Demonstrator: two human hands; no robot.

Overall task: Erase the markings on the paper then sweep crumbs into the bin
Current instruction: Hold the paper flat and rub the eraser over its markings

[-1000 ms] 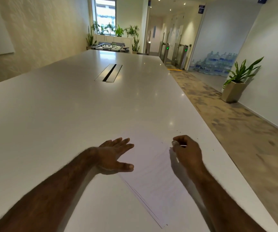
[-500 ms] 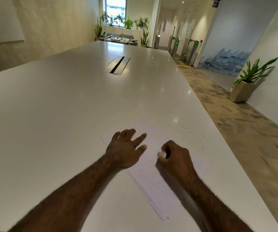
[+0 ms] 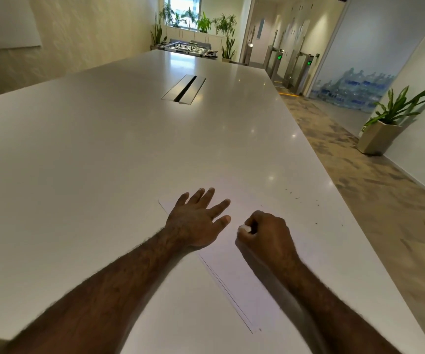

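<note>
A white sheet of paper [image 3: 234, 267] lies on the long white table [image 3: 104, 162], near its right front edge. My left hand [image 3: 196, 223] rests flat on the paper's far left corner, fingers spread. My right hand [image 3: 267, 233] is closed into a fist on the middle of the sheet, gripping a small white eraser [image 3: 244, 228] whose tip shows at the thumb side and touches the paper. Small dark crumbs [image 3: 293, 194] lie scattered on the table beyond and right of the paper. No bin is in view.
A metal cable slot [image 3: 184, 89] is set into the table's middle. The table's right edge drops to a carpeted walkway with a potted plant [image 3: 387, 123] by the wall. Turnstiles [image 3: 298, 70] and stacked water bottles [image 3: 352, 90] stand further back.
My left hand has slid further onto the paper's far corner and flattened. My right hand has come in from the paper's right edge to its middle with the eraser. The view shifted right.
</note>
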